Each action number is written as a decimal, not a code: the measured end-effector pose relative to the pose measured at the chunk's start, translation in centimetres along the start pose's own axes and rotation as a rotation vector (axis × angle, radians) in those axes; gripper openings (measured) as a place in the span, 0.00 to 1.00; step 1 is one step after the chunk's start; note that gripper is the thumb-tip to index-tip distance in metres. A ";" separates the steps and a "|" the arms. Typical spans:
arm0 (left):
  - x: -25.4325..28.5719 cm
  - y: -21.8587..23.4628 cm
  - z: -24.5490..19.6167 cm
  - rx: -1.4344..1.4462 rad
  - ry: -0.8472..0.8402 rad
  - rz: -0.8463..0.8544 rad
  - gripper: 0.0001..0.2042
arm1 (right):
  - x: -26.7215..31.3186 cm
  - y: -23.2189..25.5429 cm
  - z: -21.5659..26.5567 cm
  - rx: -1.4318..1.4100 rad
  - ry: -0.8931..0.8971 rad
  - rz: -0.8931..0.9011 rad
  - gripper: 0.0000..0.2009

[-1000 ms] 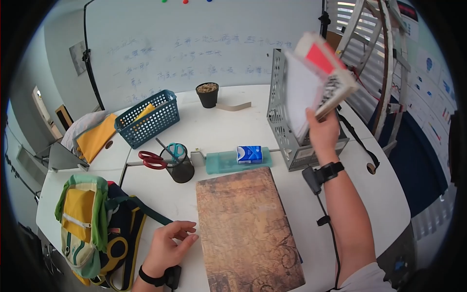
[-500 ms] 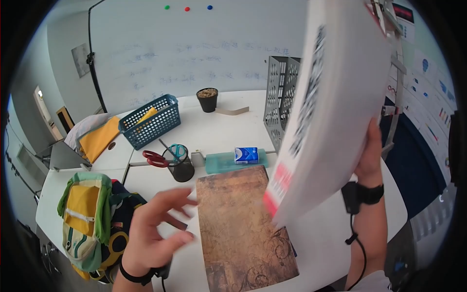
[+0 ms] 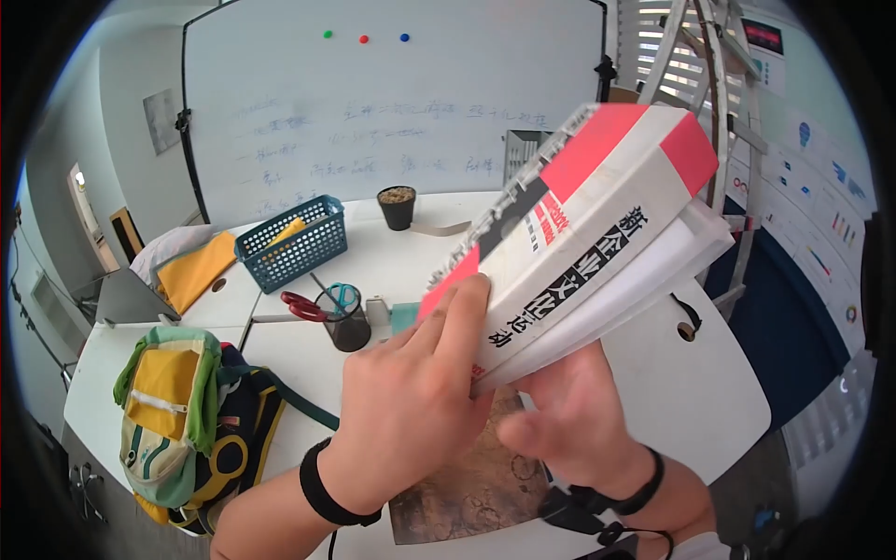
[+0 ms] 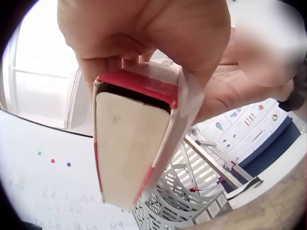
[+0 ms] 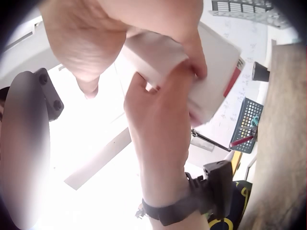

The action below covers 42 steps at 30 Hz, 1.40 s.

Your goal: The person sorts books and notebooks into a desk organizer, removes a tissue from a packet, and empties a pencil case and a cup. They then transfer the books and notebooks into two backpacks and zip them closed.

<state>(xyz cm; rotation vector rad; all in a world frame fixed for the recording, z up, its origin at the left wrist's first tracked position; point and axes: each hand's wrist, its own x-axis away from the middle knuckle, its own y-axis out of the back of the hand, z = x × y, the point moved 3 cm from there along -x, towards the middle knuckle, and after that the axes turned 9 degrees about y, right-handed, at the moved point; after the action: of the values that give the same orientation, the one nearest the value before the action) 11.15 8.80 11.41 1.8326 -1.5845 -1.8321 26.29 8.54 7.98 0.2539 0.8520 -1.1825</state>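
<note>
Above the tabletop (image 3: 700, 401), both hands meet at the lower end of a thick red-and-white book (image 3: 597, 224), held up at a slant with its lettered spine facing the wearer. The left hand (image 3: 411, 392) grips that end, fingers laid over the cover. The right hand (image 3: 583, 411) is turned palm up under the book's white side, thumb standing apart; its fingers are partly hidden, so I cannot tell whether they curl round it. Directly below lies a brown book (image 3: 457, 509), flat and partly covered by the hands. Left of it sits a backpack (image 3: 154, 401); farther back stand a mesh cup (image 3: 348, 330) holding scissors (image 3: 302, 306), a blue basket (image 3: 308, 250) and a small pot (image 3: 398, 211). Behind the tabletop rises a whiteboard (image 3: 448, 75) with three magnets.
</note>
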 end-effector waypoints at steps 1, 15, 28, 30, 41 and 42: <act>0.1 0.0 -0.4 -0.026 0.012 -0.003 0.37 | -0.2 -0.4 0.1 -0.059 0.049 -0.038 0.44; 1.3 1.6 2.8 0.239 -0.113 0.213 0.39 | -6.3 11.3 1.3 0.351 0.533 -0.570 0.21; 14.9 0.9 15.3 0.327 0.541 -0.159 0.32 | -10.1 22.4 -9.5 0.806 0.278 -0.636 0.19; 15.0 0.1 16.0 0.321 0.566 -0.137 0.31 | -10.4 22.6 -11.0 0.798 0.245 -0.640 0.20; 14.6 -0.8 16.3 0.304 0.519 0.015 0.27 | -10.9 18.3 -9.6 0.964 0.420 -0.513 0.18; 14.6 -0.7 16.1 0.304 0.520 0.017 0.27 | -10.7 18.0 -9.6 0.965 0.418 -0.514 0.18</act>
<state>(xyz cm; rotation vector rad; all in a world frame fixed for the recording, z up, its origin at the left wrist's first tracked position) -4.97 8.16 -3.25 2.1697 -1.7148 -1.0142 36.70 28.84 4.56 1.1494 0.6510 -2.0206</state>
